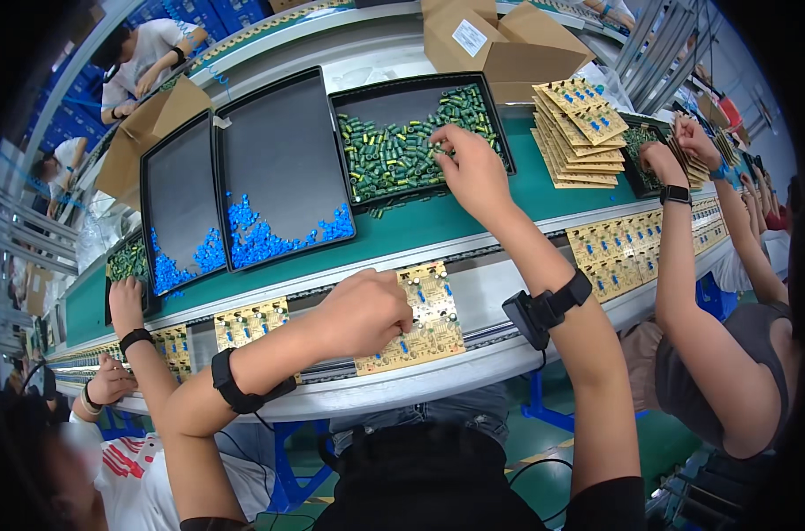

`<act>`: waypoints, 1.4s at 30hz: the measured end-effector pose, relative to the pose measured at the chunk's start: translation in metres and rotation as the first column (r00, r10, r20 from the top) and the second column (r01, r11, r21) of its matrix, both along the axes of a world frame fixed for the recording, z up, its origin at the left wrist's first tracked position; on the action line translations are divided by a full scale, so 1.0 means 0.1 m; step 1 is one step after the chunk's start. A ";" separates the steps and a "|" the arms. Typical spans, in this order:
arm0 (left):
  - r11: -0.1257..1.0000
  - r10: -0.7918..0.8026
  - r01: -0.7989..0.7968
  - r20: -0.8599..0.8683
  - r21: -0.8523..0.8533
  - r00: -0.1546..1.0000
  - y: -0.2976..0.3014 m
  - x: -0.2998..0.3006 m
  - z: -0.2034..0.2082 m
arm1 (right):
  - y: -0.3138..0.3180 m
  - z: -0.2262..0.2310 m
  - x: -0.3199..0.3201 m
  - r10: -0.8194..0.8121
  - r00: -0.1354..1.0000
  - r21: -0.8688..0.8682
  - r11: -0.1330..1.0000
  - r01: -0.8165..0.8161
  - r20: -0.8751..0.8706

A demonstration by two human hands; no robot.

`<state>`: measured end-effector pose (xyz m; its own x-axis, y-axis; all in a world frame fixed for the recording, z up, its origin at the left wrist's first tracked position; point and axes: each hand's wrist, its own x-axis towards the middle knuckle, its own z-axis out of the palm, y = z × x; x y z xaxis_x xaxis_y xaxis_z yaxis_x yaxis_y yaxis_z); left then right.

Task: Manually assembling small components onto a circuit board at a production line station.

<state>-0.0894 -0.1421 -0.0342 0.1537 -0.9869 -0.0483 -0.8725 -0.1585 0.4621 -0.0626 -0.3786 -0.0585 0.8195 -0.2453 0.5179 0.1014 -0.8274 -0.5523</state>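
My left hand (367, 310) is over a tan circuit board (436, 326) on the conveyor, its fingers curled together in a pinch. Whatever they hold is hidden behind the hand. Blue and dark components stand on that board. Farther off, my right hand (478, 173) reaches over a black tray (500, 133) heaped with green cylindrical capacitors (389, 150). Thumb and forefinger are bent toward each other at the heap; anything between their tips is too small to make out. Each forearm wears a black strapped device.
Two black trays (274, 133) with small blue components (265, 239) stand left of the capacitors. A stack of circuit boards (579, 159) is at the right, behind it an open cardboard box (509, 49). Co-workers' arms (677, 230) reach in from both sides. More boards (252, 323) lie along the conveyor.
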 end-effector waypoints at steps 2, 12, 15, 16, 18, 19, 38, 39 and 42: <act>1.000 -0.023 0.023 -0.008 -0.010 1.000 -0.01 -0.01 0.01 | -0.04 -0.08 0.02 0.003 0.997 -0.044 0.999 0.000 0.075; 1.000 -0.024 0.025 0.071 -0.015 0.997 0.01 -0.02 0.04 | 0.09 0.07 -0.11 0.056 0.994 -0.032 0.998 -0.053 0.091; 1.000 -0.017 0.017 0.072 -0.005 0.997 0.04 -0.02 0.04 | 0.10 0.07 -0.10 0.056 0.972 -0.156 0.988 -0.021 0.226; 1.000 -0.006 0.006 0.070 -0.004 0.998 0.06 -0.03 0.04 | 0.12 0.07 -0.10 0.055 0.972 -0.154 0.988 -0.020 0.227; 1.000 -0.008 0.008 0.080 0.003 0.997 0.07 -0.04 0.06 | 0.15 0.09 -0.11 0.057 0.977 -0.122 0.992 -0.032 0.208; 1.000 -0.008 0.009 0.088 -0.016 0.996 0.08 -0.05 0.06 | 0.17 0.11 -0.12 0.056 0.976 -0.121 0.992 -0.032 0.209; 0.984 -0.160 0.176 0.503 0.017 0.849 0.17 -0.33 0.12 | 0.35 0.18 -0.79 0.483 0.869 0.862 0.479 -0.165 -0.102; 0.986 -0.149 0.166 0.503 0.011 0.851 0.18 -0.31 0.11 | 0.35 0.20 -0.81 0.491 0.861 0.870 0.473 -0.138 -0.131; 0.993 -0.115 0.119 0.439 0.019 0.891 0.21 -0.28 0.09 | 0.38 0.22 -0.85 0.510 0.847 0.884 0.452 -0.118 -0.148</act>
<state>-0.1172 -0.1210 -0.0249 0.0402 -0.9992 0.0058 -0.9988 -0.0400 0.0293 -0.1479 -0.3406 -0.0360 0.9915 -0.0718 -0.1086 -0.1027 0.0813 -0.9914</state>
